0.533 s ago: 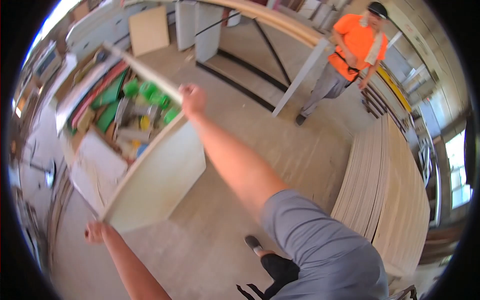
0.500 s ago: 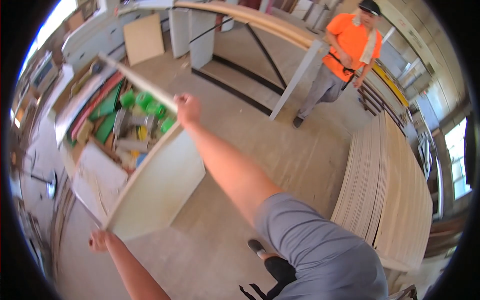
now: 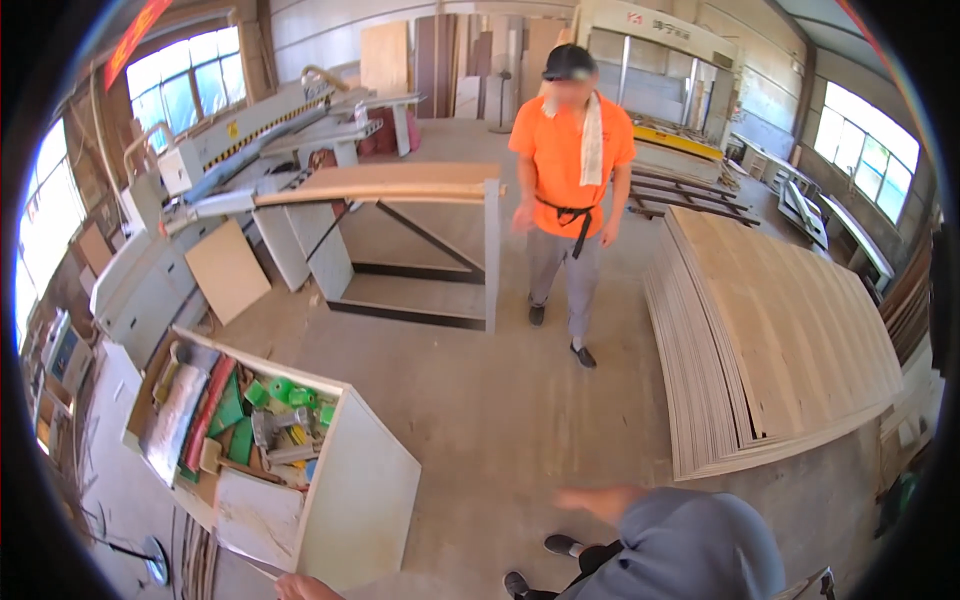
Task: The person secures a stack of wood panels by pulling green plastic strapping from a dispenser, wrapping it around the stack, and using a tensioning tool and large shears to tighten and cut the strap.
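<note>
My left hand (image 3: 300,587) is cut off at the lower edge, its fingers curled beside a thin pale strip or edge below an open bin (image 3: 362,490); what it grips is unclear. The bin has pale panels and holds green plastic pieces (image 3: 281,389), a red roll (image 3: 208,412), a silvery roll (image 3: 172,405), scraps and a white board (image 3: 257,515). My right hand (image 3: 590,500) is right of the bin, over the concrete floor and apart from the bin; motion smears its fingers.
A co-worker (image 3: 570,160) in orange shirt and dark cap stands ahead. A wood-topped bench frame (image 3: 490,255) is at left-centre, a tall plywood stack (image 3: 790,340) at right. Behind are machinery (image 3: 205,150), a press (image 3: 676,135) and steel rails (image 3: 690,208). A pale panel (image 3: 225,268) leans at left.
My right hand has left the bin's edge and moved down and back toward my body. The view has tilted up, showing more of the workshop; the co-worker now appears nearer the centre.
</note>
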### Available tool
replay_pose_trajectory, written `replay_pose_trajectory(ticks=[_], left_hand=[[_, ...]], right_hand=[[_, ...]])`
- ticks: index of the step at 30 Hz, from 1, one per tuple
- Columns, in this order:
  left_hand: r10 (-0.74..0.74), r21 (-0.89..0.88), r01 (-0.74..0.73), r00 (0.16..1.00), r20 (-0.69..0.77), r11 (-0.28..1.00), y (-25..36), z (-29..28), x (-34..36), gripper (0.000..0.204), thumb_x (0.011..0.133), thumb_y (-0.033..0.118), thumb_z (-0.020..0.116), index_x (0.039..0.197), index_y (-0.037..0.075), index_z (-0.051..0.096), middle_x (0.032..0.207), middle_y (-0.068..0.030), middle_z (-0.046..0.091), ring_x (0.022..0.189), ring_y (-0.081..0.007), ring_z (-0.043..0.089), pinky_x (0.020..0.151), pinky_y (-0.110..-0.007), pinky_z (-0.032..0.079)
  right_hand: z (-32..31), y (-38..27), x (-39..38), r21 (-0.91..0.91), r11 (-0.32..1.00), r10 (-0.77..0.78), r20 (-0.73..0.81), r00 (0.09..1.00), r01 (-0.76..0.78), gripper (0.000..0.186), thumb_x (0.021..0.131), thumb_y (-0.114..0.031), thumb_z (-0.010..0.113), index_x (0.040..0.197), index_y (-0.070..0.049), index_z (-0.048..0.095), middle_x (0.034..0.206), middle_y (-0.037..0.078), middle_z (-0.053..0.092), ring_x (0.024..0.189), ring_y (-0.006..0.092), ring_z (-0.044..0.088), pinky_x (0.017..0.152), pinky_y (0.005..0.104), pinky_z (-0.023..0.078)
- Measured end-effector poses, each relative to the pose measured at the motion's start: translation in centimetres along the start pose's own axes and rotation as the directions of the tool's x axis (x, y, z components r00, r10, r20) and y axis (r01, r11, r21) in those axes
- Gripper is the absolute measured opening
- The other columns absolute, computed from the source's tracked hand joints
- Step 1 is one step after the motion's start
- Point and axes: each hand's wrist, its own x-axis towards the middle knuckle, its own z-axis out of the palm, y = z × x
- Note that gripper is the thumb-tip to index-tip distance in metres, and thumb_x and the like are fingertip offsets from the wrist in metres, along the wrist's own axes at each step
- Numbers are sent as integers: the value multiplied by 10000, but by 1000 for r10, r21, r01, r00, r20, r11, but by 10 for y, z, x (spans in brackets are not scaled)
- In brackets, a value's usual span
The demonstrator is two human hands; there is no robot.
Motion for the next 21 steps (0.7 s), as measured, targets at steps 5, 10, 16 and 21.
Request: replay_pose_trajectory(ticks=[5, 10, 16, 21], left_hand=[[54, 316, -72, 996, 65, 946, 2, -71, -5, 226, 780, 241, 687, 975, 128, 689, 964, -92, 674, 889, -309, 617, 801, -469, 481], [50, 484, -224, 937, 346, 846, -11, -90, -38, 222, 804, 248, 670, 986, 122, 688, 1005, -87, 664, 943, -320, 598, 849, -478, 463], [-127, 558, -495, 661, 739, 666, -60, -128, -103, 222, 833, 257, 649, 1000, 116, 687, 1055, -81, 651, 1008, -334, 574, 907, -489, 441], [-335, 246, -794, 57, 940, 555, -143, -160, -161, 224, 858, 263, 632, 1012, 111, 687, 1096, -76, 641, 1063, -345, 555, 956, -498, 423]], right_hand=[[39, 112, -402, -163, 713, 701, 161, 695, -682, 345, 921, -281, 589, 1221, -128, 664, 1286, 142, 614, 1207, 291, 576, 1014, 440, 452], [72, 101, -630, -415, 448, 891, 136, 433, -792, 297, 841, -286, 674, 1106, -156, 709, 1163, 73, 667, 1086, 239, 627, 868, 417, 501], [229, 85, -576, 609, 600, 681, -48, 731, -519, 203, 860, -228, 630, 1040, -156, 688, 1006, 27, 719, 834, 191, 694, 686, 351, 551], [292, 19, -553, 71, 972, 234, -415, 879, -225, 200, 785, -201, 660, 967, -121, 672, 862, 85, 672, 863, 267, 660, 739, 417, 519]])
